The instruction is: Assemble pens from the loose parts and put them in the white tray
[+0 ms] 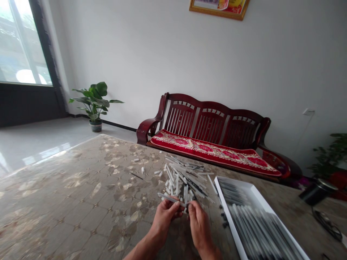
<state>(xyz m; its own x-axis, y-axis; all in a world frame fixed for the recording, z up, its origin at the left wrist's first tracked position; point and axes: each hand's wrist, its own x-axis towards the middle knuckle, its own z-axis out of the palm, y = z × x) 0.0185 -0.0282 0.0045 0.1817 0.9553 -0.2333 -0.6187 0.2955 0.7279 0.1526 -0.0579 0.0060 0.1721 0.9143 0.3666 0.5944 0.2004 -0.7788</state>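
Note:
My left hand [166, 213] is closed around a translucent whitish pen barrel [167, 197], which points up and to the left. At the barrel's right end, my right hand [199, 221] pinches with thumb and fingers; a small dark part shows there, too blurred to make out. Just beyond both hands lies a loose pile of pen parts [176, 178], with white caps, clear barrels and thin dark refills. On the right a white open box [264, 198] holds many pens [262, 227] in rows. Small black pieces [224, 219] lie along its left side.
A patterned cloth [81, 202] covers the table. A few stray parts [142, 169] lie left of the pile. At the right are a black cylinder [317, 191] and a dark looped object [328, 224]. Behind the table stand a wooden bench [211, 119] and a potted plant [95, 125].

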